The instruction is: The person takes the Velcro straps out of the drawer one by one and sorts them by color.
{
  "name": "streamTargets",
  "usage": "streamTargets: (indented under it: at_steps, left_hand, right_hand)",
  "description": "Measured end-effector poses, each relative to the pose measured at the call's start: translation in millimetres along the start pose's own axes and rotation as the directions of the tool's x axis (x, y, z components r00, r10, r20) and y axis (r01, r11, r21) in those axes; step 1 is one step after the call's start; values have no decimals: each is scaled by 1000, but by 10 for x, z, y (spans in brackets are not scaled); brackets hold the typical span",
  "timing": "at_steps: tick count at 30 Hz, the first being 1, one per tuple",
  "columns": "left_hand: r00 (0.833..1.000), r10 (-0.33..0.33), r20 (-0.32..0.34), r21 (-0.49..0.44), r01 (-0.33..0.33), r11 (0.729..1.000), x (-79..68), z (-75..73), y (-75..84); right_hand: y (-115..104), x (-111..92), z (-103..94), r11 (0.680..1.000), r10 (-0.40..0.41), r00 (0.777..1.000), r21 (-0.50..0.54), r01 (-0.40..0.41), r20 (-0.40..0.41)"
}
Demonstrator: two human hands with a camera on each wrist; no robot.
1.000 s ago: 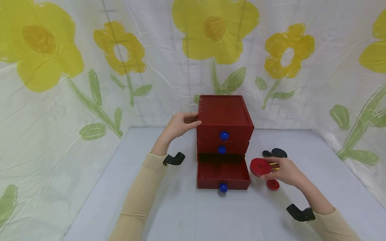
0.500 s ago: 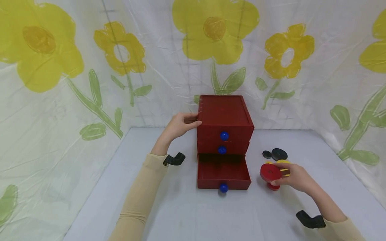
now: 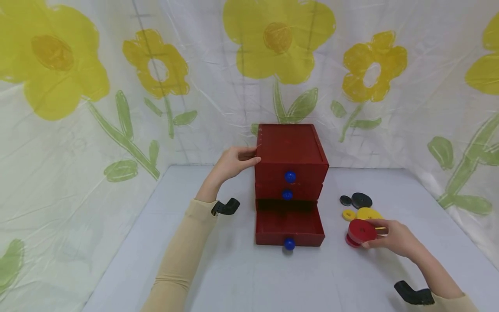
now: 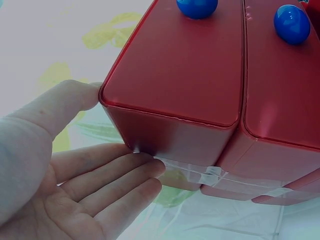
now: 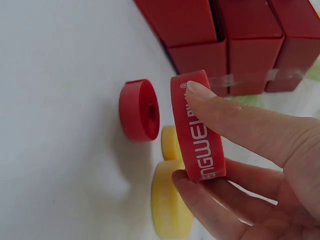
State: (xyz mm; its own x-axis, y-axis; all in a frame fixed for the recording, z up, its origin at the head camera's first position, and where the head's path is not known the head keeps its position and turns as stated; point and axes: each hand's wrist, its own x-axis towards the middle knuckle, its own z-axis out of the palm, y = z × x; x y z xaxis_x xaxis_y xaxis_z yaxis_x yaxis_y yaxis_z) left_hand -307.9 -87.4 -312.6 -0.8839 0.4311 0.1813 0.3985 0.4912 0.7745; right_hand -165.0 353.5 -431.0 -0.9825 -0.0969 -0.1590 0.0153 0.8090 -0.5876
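Note:
A red cabinet [image 3: 288, 143] with blue knobs stands at the centre of the table. Its bottom drawer [image 3: 286, 239] is pulled out, with nothing visible inside. My left hand [image 3: 231, 164] rests at the cabinet's left side; in the left wrist view the thumb touches a front edge and the straight fingers [image 4: 120, 170] lie along the side. Between thumb and fingers my right hand [image 3: 401, 237] holds a large roll of red tape [image 5: 197, 127] with white lettering. It is above and partly hides a smaller roll of red tape [image 5: 137, 110] lying on the table.
Behind the right hand lie a small yellow roll [image 3: 348, 215] and a large yellow roll [image 3: 367, 212]. Farther back sit a small black roll [image 3: 345, 200] and a large black roll [image 3: 361, 200]. A flowered curtain [image 3: 218, 108] hangs behind the white table [image 3: 218, 277].
My right hand has moved right and toward me with the large red roll, away from the drawer, uncovering the yellow rolls. The left hand and cabinet stay as they were.

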Motion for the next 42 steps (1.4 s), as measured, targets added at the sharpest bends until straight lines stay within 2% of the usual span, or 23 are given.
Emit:
streamTargets:
  at_steps: [15, 27, 42]
  left_hand:
    - [1000, 0, -7, 5, 1, 1000, -7, -5, 3]
    - [1000, 3, -8, 6, -2, 1000, -3, -3, 6]
    - [1000, 2, -11, -2, -2, 1000, 6, 6, -6]
  right_hand:
    - [286, -77, -85, 996, 86, 996, -35, -85, 33]
    - [427, -93, -80, 988, 152, 985, -26, -150, 77]
    - [528, -80, -74, 993, 118, 990, -9, -117, 71]
